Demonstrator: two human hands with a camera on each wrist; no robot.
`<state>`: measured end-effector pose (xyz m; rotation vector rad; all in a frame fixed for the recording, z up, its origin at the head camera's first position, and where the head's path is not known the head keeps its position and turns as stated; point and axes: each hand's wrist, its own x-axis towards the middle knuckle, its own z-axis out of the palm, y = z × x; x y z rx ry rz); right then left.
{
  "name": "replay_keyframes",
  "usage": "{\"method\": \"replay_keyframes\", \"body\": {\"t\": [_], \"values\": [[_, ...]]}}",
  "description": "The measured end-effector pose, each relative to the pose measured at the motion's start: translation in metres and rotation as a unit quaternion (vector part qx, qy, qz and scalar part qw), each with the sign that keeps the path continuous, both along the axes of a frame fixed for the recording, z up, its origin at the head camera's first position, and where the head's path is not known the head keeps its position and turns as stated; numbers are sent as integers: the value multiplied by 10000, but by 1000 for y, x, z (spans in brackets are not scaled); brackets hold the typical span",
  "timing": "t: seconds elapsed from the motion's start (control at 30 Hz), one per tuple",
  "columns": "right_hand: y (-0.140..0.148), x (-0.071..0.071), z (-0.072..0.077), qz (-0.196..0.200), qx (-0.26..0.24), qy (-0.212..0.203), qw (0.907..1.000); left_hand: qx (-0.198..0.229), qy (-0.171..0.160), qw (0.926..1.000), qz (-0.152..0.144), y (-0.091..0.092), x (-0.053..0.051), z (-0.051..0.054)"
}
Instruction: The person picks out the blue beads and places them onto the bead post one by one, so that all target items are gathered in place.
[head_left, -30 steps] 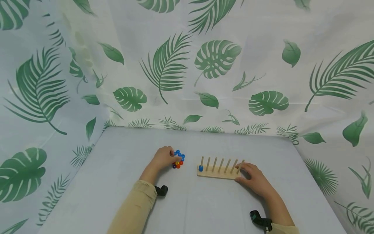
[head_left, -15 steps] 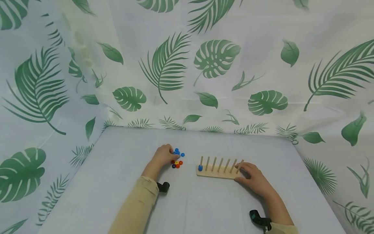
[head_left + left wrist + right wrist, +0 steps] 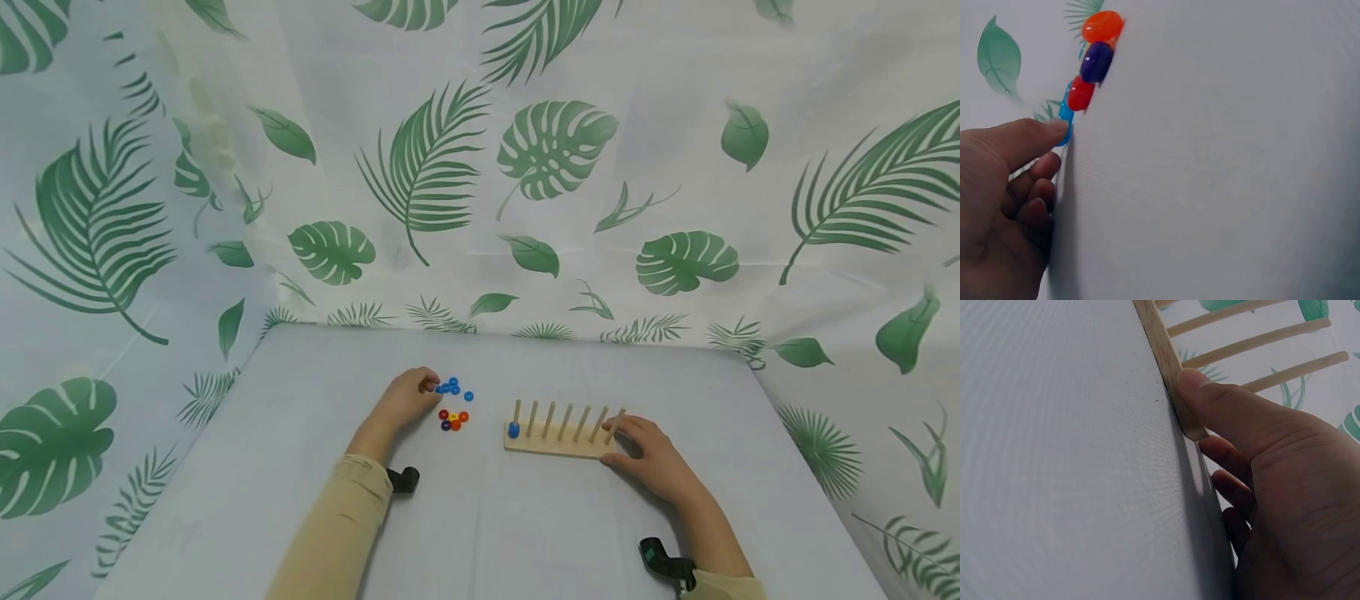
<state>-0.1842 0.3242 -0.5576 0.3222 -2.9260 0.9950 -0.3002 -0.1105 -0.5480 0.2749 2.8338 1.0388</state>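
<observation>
My left hand (image 3: 405, 398) is at the left edge of a group of blue beads (image 3: 453, 382), its thumb and fingertips pinching one blue bead (image 3: 1065, 112). The other fingers curl beneath the thumb in the left wrist view. Just nearer lie red, orange, yellow and dark purple beads (image 3: 446, 425). To the right stands a wooden peg board (image 3: 555, 447) with a row of upright pegs; blue beads (image 3: 513, 430) sit on its leftmost peg. My right hand (image 3: 660, 462) grips the board's right end, thumb (image 3: 1210, 394) on the near edge.
A pale cloth covers the table (image 3: 480, 525), with a leaf-printed curtain (image 3: 555, 275) behind and at the sides. Black wrist devices show beside the left sleeve (image 3: 405, 480) and the right wrist (image 3: 663, 562).
My left hand has drawn away to the left, uncovering the red and yellow beads. Several blue beads have shifted up and left into a tighter group. The right hand keeps its grip.
</observation>
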Motion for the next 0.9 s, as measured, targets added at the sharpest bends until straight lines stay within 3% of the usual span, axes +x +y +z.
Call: {"method": "replay_keyframes", "body": {"t": [0.37, 0.9], "values": [[0, 0, 1, -17, -23, -67, 10000, -22, 217, 9997, 92, 2, 2, -3], [-1, 1, 2, 29, -39, -69, 10000, -239, 218, 9994, -148, -13, 6, -3]]}}
